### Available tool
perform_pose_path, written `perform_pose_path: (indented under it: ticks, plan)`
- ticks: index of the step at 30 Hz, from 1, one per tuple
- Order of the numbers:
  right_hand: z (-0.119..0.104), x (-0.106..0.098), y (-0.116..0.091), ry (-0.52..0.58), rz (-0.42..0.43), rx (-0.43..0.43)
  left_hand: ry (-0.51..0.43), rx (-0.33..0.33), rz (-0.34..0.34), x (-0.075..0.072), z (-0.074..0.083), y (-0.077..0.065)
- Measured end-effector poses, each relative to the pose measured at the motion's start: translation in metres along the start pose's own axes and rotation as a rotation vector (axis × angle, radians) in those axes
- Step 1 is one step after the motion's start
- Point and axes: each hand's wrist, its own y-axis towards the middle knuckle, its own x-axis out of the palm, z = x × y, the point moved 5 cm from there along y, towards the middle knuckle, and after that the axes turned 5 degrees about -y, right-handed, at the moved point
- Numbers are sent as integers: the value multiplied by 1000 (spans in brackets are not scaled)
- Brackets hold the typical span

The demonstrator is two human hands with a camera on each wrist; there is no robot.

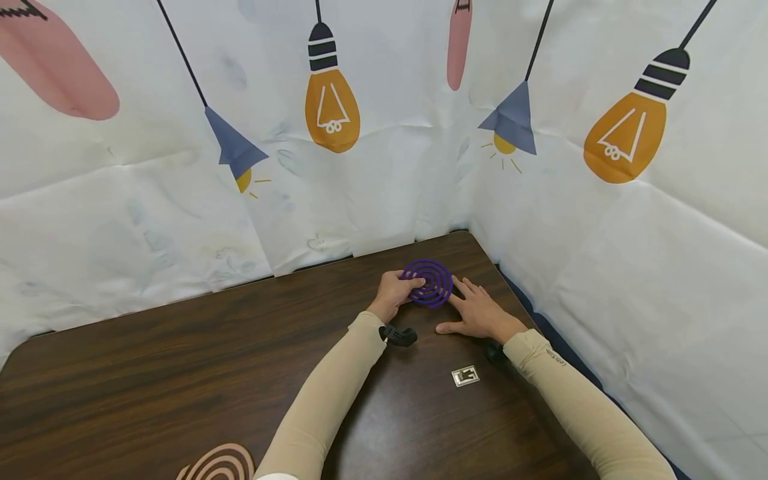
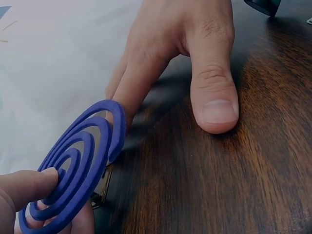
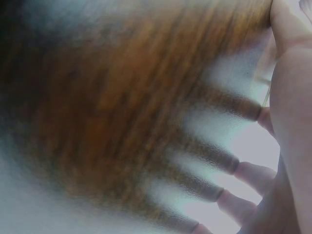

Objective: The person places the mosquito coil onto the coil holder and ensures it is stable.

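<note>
A purple spiral coil, like a mosquito coil [image 2: 117, 131], is pinched by my left hand [image 1: 394, 291], with the thumb pressed on its centre and the other fingers behind it. In the left wrist view the coil stands tilted above the table. My right hand [image 1: 478, 313] lies just to the right, fingers spread and fairly straight. Its fingertips touch the tabletop in the right wrist view. One finger is close to the coil's right edge; whether it touches cannot be told. A small metal plate [image 2: 101, 187] shows partly behind the coil.
A small silvery metal piece with a cut-out [image 1: 465, 376] lies on the dark wooden table [image 1: 180, 373], nearer than the right hand. At the bottom edge a brown spiral coil [image 1: 225, 448] is partly cut off. A printed white sheet [image 1: 384, 187] hangs behind and to the right.
</note>
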Motion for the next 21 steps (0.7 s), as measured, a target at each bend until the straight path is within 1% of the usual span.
perform_pose_path:
  ticks: [4,12,21]
  plan:
    - [0,0,0,-3,0,1,9,-3,-1,-1,0,1]
    - [-1,0,0,-4,-6,1,-19,-19,-1,-3,-2,3]
    - [-1,0,0,-12,-9,4,-46,-36,-20,-3,-2,2]
